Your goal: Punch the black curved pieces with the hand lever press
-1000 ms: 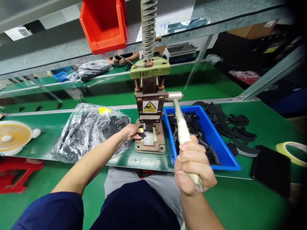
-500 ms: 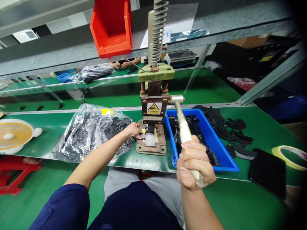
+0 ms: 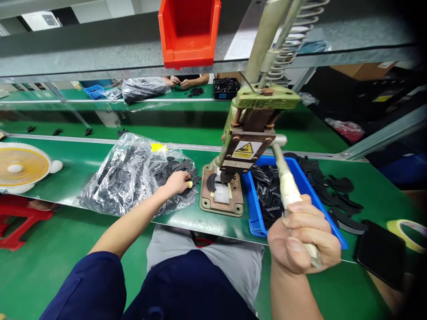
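Note:
A hand press [image 3: 247,146] stands on the green bench, with a black curved part [image 3: 211,182] lying on its base plate. My right hand [image 3: 302,238] is closed round the press lever [image 3: 287,189], low and near me. Left of the press, my left hand [image 3: 178,182] rests with curled fingers on the black curved parts spilling from a clear plastic bag [image 3: 128,173]. A yellow cover shows on one fingertip. Whether the fingers hold a part is unclear.
A blue tray [image 3: 320,206] of small black pieces sits right of the press, with loose black parts [image 3: 333,186] beyond it. A yellow fan [image 3: 22,166] stands far left, a tape roll [image 3: 408,229] and black pad [image 3: 380,253] far right. Another person's hands [image 3: 182,82] work across the belt. A red bin [image 3: 190,31] hangs overhead.
My left hand drew back from the press base to the pile of parts by the bag, leaving a black part on the base. The view shifted left and tilted.

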Motion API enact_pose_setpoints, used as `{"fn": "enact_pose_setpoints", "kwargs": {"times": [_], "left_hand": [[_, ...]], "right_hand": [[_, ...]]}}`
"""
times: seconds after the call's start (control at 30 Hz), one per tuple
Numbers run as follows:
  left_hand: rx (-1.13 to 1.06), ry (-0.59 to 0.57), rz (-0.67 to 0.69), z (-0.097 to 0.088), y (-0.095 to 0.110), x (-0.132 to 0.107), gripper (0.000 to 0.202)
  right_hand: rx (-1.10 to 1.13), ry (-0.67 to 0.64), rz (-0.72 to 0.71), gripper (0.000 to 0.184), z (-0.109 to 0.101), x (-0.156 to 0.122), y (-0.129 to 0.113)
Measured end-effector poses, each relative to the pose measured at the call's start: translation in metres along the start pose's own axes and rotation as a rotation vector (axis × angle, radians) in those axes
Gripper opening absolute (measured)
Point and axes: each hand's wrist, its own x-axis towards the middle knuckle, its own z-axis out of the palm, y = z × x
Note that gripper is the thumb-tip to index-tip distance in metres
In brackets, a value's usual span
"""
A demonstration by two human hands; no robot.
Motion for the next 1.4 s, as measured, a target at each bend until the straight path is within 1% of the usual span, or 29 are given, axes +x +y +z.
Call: {"fn": "enact_pose_setpoints", "kwargs": {"times": [0.1, 0.2, 0.27, 0.4, 0.53, 0.6, 0.7, 0.77, 0.83, 0.93, 1.07, 1.1, 1.17, 1.23, 1.3, 1.33, 1.4], "left_hand": [[0.295, -0.034, 0.07, 0.006, 0.0, -0.011, 0.031], [0.452, -0.053, 0.058, 0.01, 0.007, -0.014, 0.04], [0.509, -0.059, 0.044, 0.012, 0.012, -0.014, 0.042], [0.541, -0.074, 0.021, 0.014, 0.02, -0.014, 0.033], [0.54, -0.049, 0.03, 0.012, 0.018, -0.017, 0.034], [0.492, -0.002, 0.022, 0.008, 0.011, -0.017, 0.034], [0.379, 0.067, -0.027, -0.002, -0.005, -0.016, 0.036], [0.287, 0.082, -0.051, -0.008, -0.014, -0.016, 0.036], [0.202, 0.066, -0.074, -0.013, -0.018, -0.018, 0.039], [0.164, 0.035, -0.104, -0.018, -0.019, -0.023, 0.043], [0.203, 0.001, -0.071, -0.025, -0.016, -0.034, 0.032], [0.199, 0.005, -0.058, -0.027, -0.016, -0.037, 0.03], [0.158, 0.055, -0.031, -0.032, -0.016, -0.042, 0.028], [0.042, 0.144, -0.003, -0.036, -0.013, -0.044, 0.025], [-0.189, 0.188, 0.009, -0.035, -0.005, -0.041, 0.023], [-0.335, 0.174, 0.007, -0.032, 0.001, -0.038, 0.023], [-0.618, 0.087, -0.015, -0.022, 0.018, -0.028, 0.027]], "right_hand": [[-0.02, -0.017, -0.011, 0.016, 0.0, 0.002, -0.001], [-0.023, -0.021, -0.004, 0.015, -0.001, 0.002, -0.003], [-0.011, -0.014, 0.007, 0.015, -0.002, 0.002, -0.004], [-0.005, -0.016, 0.023, 0.018, -0.003, 0.001, -0.005], [-0.013, -0.028, 0.043, 0.017, -0.004, 0.001, -0.006], [-0.009, -0.021, 0.051, 0.016, -0.003, 0.001, -0.006], [-0.005, -0.014, 0.049, 0.016, -0.002, 0.001, -0.007], [-0.014, -0.012, 0.056, 0.016, -0.002, 0.0, -0.007], [-0.017, -0.014, 0.063, 0.016, -0.003, -0.001, -0.006], [-0.011, -0.027, 0.059, 0.013, -0.005, -0.002, -0.005], [-0.013, -0.085, 0.066, 0.011, -0.011, -0.002, -0.007], [-0.019, -0.104, 0.075, 0.01, -0.012, -0.002, -0.008], [-0.038, -0.147, 0.1, 0.01, -0.015, -0.001, -0.01], [-0.053, -0.168, 0.112, 0.01, -0.016, -0.001, -0.011], [-0.06, -0.18, 0.113, 0.011, -0.016, 0.0, -0.013], [-0.06, -0.183, 0.114, 0.011, -0.016, 0.0, -0.013], [-0.059, -0.187, 0.124, 0.011, -0.016, 0.0, -0.014]]}}
